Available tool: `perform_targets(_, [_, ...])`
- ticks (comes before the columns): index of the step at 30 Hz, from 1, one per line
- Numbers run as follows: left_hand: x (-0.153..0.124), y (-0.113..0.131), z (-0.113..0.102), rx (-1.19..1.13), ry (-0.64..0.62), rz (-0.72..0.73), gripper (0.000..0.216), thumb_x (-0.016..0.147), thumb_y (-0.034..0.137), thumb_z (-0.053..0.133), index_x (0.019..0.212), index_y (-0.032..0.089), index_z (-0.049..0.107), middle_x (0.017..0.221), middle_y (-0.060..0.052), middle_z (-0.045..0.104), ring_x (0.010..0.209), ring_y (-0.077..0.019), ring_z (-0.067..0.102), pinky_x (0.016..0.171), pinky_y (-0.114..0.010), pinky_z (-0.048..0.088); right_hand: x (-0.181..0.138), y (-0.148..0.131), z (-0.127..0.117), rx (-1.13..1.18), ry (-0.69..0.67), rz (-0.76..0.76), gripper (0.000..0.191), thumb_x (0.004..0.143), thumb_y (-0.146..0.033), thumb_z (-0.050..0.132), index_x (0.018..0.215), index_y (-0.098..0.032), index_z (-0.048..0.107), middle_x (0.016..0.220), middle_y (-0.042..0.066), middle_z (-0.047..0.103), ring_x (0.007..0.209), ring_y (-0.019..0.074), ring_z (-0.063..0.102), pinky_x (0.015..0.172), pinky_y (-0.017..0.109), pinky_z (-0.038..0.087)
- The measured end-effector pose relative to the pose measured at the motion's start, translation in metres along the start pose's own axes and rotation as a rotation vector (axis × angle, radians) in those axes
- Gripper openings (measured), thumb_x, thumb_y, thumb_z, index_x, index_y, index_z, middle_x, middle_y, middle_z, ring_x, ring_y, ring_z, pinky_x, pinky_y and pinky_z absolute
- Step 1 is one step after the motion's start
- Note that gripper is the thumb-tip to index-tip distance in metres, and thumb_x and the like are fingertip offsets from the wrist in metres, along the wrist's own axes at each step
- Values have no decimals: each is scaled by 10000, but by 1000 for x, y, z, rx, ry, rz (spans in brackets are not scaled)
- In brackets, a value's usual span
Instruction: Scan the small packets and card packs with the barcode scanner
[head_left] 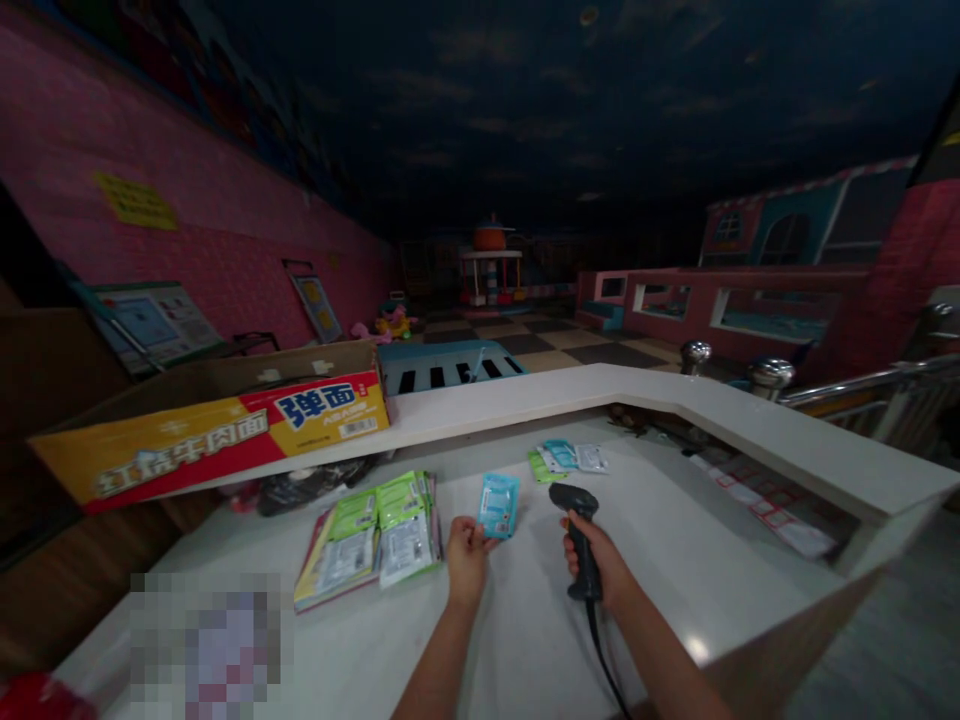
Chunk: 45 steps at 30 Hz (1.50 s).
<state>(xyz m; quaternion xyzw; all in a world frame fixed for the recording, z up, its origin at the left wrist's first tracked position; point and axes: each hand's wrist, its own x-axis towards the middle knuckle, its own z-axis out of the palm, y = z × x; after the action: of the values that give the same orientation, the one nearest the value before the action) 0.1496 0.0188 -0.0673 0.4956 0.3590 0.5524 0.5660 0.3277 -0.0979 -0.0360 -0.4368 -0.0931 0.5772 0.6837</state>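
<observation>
My left hand (468, 560) pinches the lower edge of a blue sachet (499, 504) and holds it tilted up over the white counter. In my right hand (600, 556) is a black barcode scanner (583, 545), gripped round its handle. Its head points toward the sachet, a short gap away, and its cable runs down to the bottom edge. To the left, green and silver sachets (407, 525) lie in stacks, partly on a flat stack of books or folders (311, 575). Beyond the scanner, a small loose pile of blue, green and silver sachets (568, 457) rests on the counter.
A raised white ledge (540, 395) runs along the counter's far side. On its left stands an open yellow and red cardboard box (240, 425). Papers with red frames (765, 500) lie under the right ledge. A red object (45, 697) sits at the lower left.
</observation>
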Motion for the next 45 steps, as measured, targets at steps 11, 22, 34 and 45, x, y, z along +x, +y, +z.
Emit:
perform_targets(11, [-1, -2, 0, 118, 38, 13, 251, 725, 387, 602, 787, 223, 423, 722, 36, 474, 686, -146, 594, 685, -363, 591, -60, 28, 21, -363, -56, -3, 413, 781, -589, 654, 870, -200, 548, 464, -44, 554, 329, 104, 490, 312, 163, 317])
perform_targets(22, [-8, -1, 4, 49, 7, 30, 287, 739, 409, 615, 807, 213, 417, 706, 51, 487, 658, -132, 604, 637, -349, 594, -32, 11, 24, -244, -4, -40, 419, 773, -585, 672, 860, -195, 547, 471, -55, 523, 339, 91, 452, 316, 174, 321])
perform_targets(34, [-15, -2, 3, 25, 42, 49, 361, 701, 495, 657, 747, 221, 427, 682, 40, 467, 598, -134, 548, 559, -327, 568, 30, 6, -25, 424, -311, -35, 402, 676, -418, 820, 855, -178, 552, 549, -78, 460, 414, 35, 436, 374, 104, 337])
perform_targets(45, [-15, 89, -85, 360, 424, 239, 220, 766, 414, 572, 798, 211, 492, 671, 15, 551, 624, -172, 594, 576, -292, 512, 22, 7, -31, 486, -303, -13, 371, 729, -368, 777, 919, -180, 520, 583, -75, 454, 444, 41, 440, 388, 111, 374])
